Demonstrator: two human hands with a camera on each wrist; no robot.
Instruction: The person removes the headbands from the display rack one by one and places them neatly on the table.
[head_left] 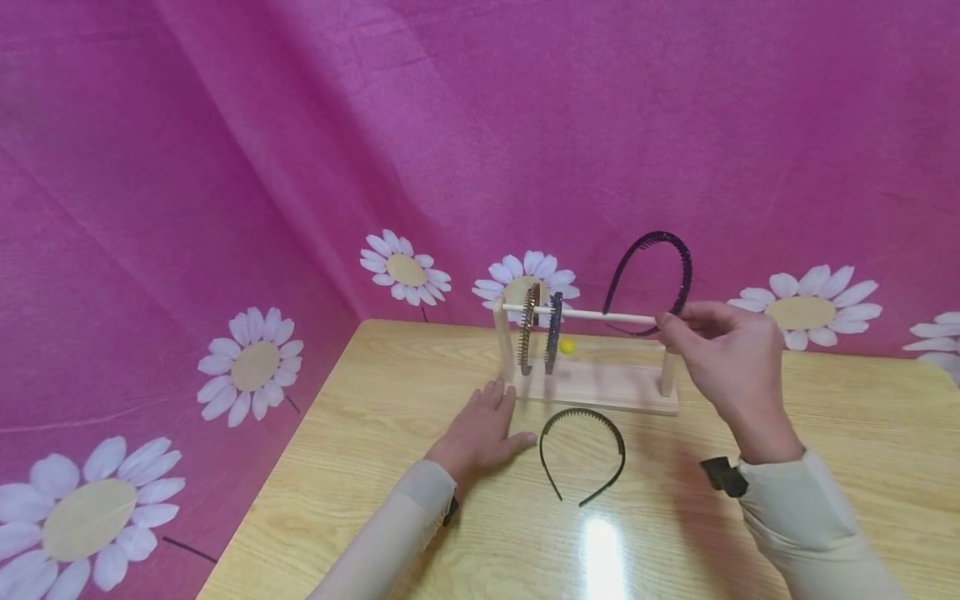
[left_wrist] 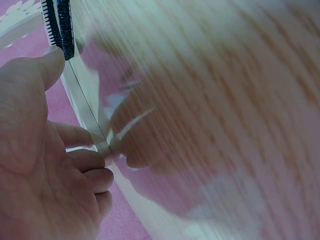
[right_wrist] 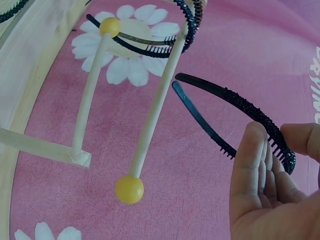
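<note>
Near the right end of a wooden stand's upper rod (head_left: 577,313), my right hand (head_left: 731,358) pinches a dark glittery headband (head_left: 686,271) between thumb and fingers. In the right wrist view the headband's two tips hang close beside the rod, short of its yellow end knob (right_wrist: 129,189). A brown toothed headband (head_left: 527,333) and a dark blue one (head_left: 553,333) hang on the rod's left part. My left hand (head_left: 480,433) rests on the table with fingers extended to the stand's base (head_left: 585,392). Its thumb points at a black toothed headband (head_left: 618,442) lying flat.
The wood-grained table (head_left: 360,417) carries the stand near its back edge. A lower peg with a yellow knob (head_left: 567,345) sits beneath the rod. Behind hangs a pink cloth (head_left: 480,150) printed with white daisies, which also runs along the left side.
</note>
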